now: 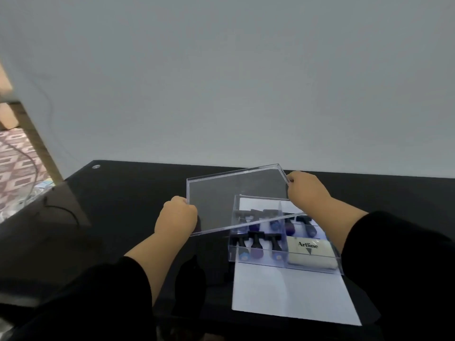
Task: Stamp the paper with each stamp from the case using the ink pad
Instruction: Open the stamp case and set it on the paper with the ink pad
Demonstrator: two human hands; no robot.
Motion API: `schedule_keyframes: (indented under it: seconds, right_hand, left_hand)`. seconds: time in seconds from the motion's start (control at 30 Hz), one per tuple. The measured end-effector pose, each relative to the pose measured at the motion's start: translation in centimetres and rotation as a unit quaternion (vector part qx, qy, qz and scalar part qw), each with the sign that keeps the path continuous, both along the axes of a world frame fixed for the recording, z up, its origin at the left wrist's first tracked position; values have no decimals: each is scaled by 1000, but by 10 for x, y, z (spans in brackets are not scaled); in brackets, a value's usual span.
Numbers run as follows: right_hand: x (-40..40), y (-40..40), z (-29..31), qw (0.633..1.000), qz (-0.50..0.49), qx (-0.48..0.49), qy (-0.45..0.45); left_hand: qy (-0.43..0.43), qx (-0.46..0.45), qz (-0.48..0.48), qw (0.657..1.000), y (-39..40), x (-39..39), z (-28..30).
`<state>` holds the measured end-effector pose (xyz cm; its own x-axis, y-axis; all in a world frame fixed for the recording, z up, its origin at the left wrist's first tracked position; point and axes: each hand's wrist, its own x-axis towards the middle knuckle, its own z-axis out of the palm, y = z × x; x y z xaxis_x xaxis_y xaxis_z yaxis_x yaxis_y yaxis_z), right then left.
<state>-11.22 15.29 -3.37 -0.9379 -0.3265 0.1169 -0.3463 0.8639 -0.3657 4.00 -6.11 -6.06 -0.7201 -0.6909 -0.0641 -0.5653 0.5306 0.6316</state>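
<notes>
I see both hands gripping the clear lid [236, 193], left hand [176, 217] at its 8 o'clock corner, right hand [304, 189] at 3 o'clock, held tilted above the case [283, 263] to free the stamps [256, 247]. The case sits on the white paper [290, 294] at the tabletop's [123, 193] 5 o'clock, its white Artline ink pad [311, 253] beside 8 dark-handled stamps.

Your case [285, 257] sits on the far part of the paper [293, 296], toward the table's [118, 193] right edge. In it, stamps [256, 244] fill the left compartments (two rows), the ink pad [311, 254] the near-right one. The lid [234, 193] hangs tilted over the case's far-left corner.
</notes>
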Motion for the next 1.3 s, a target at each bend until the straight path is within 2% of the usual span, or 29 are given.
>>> schedule_keyframes:
  seconds: [0.27,0.5,0.8,1.3]
  right_hand:
    - [3,-82,-7,996,82,-23,-36]
    - [21,-141,-20,988,140,11,-64]
    - [38,-173,-40,970,193,108,-101]
    - [40,-182,-62,947,219,202,-121]
  left_hand:
    - [45,59,144,987,-44,41,-19]
    - [42,70,221,972,-74,72,-37]
    - [-33,39,248,967,-98,91,-61]
    - [-123,-16,231,965,-99,90,-74]
